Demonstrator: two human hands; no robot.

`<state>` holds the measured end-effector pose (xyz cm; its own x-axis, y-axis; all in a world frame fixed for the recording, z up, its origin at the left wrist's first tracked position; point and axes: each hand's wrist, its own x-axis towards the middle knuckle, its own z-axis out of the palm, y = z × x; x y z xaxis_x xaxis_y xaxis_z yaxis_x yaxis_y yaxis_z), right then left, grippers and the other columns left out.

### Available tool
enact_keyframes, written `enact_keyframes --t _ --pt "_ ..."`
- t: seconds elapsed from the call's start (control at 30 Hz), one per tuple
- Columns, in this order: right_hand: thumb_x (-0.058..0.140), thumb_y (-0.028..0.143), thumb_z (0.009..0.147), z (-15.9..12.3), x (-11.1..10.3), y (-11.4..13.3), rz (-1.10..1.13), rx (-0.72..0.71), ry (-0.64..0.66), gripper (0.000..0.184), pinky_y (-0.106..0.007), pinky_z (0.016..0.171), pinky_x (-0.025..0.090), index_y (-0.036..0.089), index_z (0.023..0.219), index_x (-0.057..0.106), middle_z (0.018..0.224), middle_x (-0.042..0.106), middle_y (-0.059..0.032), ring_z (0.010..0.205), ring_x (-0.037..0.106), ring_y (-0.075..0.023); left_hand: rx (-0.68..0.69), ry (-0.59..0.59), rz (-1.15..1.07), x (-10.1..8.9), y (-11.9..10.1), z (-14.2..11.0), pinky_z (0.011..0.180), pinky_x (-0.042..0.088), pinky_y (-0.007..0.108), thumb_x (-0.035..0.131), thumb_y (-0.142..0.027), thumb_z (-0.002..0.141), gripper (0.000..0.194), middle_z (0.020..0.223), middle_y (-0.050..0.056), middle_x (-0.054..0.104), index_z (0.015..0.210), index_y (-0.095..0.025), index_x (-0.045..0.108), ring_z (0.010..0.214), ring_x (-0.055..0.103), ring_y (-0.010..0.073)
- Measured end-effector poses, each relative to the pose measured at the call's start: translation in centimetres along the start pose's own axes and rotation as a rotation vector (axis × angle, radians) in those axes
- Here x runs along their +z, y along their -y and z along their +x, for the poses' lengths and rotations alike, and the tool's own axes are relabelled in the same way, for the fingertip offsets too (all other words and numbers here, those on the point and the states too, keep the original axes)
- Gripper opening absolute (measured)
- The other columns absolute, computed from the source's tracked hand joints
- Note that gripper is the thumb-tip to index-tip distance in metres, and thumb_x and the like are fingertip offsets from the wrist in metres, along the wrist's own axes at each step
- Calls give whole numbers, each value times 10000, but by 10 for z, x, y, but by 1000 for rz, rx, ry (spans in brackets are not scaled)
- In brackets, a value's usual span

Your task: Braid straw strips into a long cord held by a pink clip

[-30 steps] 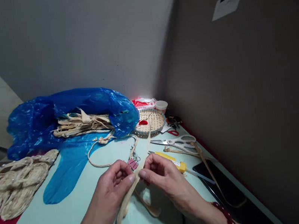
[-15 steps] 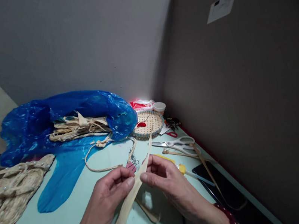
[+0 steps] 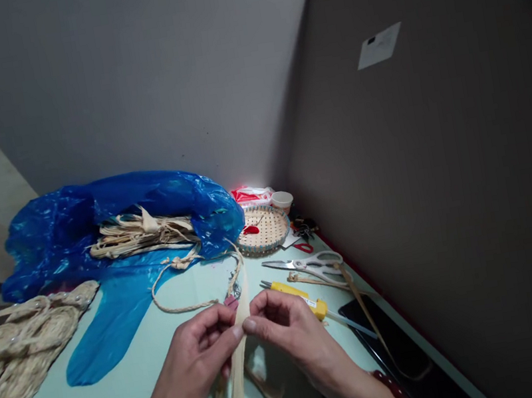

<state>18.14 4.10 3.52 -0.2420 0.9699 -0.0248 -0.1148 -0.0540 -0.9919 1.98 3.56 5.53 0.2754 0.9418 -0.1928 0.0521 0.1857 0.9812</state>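
A pale, flat strip of dried plant fibre point(image 3: 238, 381) runs upright between my hands, its thin end pointing away from me. My left hand point(image 3: 203, 347) pinches its left edge between thumb and fingers. On the other edge, my right hand point(image 3: 286, 323) pinches it too, the two thumb tips nearly touching. Just beyond my fingers lies a pink binder clip point(image 3: 230, 301) by a twisted cord point(image 3: 181, 302). Beneath my hands, a curled scrap of fibre point(image 3: 269, 390) rests on the pale green table.
Behind, a blue plastic bag point(image 3: 57, 218) holds a fibre bundle point(image 3: 138, 236). Woven sandals point(image 3: 27, 351) lie left. Toward the right are a round woven basket point(image 3: 268, 229), scissors point(image 3: 306, 263), a yellow glue gun point(image 3: 317, 307) with glue stick, and a black phone point(image 3: 393, 333).
The strip has swung from a rightward slant to nearly upright, its lower end now reaching the bottom edge. My hands have drawn closer together, and the view has tilted slightly.
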Motion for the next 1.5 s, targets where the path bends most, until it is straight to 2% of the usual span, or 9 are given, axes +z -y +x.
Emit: enact_keyframes --t 0.2,0.4,0.7,0.93,1.03,1.17,1.27,1.33,1.5 --pt "727 380 715 -2 5 6 -79 -32 -30 267 -205 570 378 154 730 587 641 510 33 585 439 -90 94 -55 98 0 -2 2 481 331 159 708 -334 707 185 584 -69 468 672 -178 616 536 395 89" --pt "733 391 687 0 7 2 -102 -28 -33 275 -216 545 383 174 686 564 603 502 35 554 437 -95 161 -108 133 4 -1 3 523 364 158 667 -245 706 108 601 -57 519 632 -189 614 570 459 105" --pt "765 328 661 -1 7 1 -50 -1 -6 279 -206 541 331 166 711 543 615 475 45 562 386 -85 199 -182 315 3 2 2 537 362 197 614 -252 707 100 580 -48 529 622 -201 606 562 456 132" --pt "789 379 637 -3 6 6 15 -4 16 329 -209 520 284 153 721 565 603 452 50 548 348 -75 248 -248 435 7 10 -1 575 372 230 578 -292 707 106 606 -37 570 624 -229 558 593 529 165" --pt "787 365 633 -6 7 7 17 -18 22 308 -210 526 301 158 711 572 612 463 49 551 361 -75 276 -323 459 6 9 1 595 378 230 582 -310 698 109 618 -40 578 624 -236 551 606 539 169" --pt "765 312 652 -7 7 10 -11 -42 9 245 -211 560 335 155 720 590 633 489 43 573 393 -76 243 -471 452 -13 3 12 536 335 196 615 -291 685 135 532 -80 509 606 -231 523 539 455 131" --pt "791 316 628 -5 -2 19 -5 -24 -5 275 -207 544 332 155 714 585 626 494 45 556 390 -71 181 -499 362 -31 -5 20 510 328 175 631 -290 724 133 477 -103 496 653 -226 539 509 445 114" --pt "800 324 627 -6 -16 29 30 -63 -45 293 -209 551 345 158 719 576 642 509 37 566 408 -78 116 -515 253 -39 -12 24 542 381 167 652 -246 730 101 499 -110 545 716 -227 554 548 505 119" --pt "697 297 753 -32 -66 65 155 -323 -272 177 -225 645 408 191 776 558 779 522 6 686 479 -113 -75 -606 -149 -50 -30 27 636 487 143 649 -134 767 157 582 -137 617 715 -222 530 639 599 90"
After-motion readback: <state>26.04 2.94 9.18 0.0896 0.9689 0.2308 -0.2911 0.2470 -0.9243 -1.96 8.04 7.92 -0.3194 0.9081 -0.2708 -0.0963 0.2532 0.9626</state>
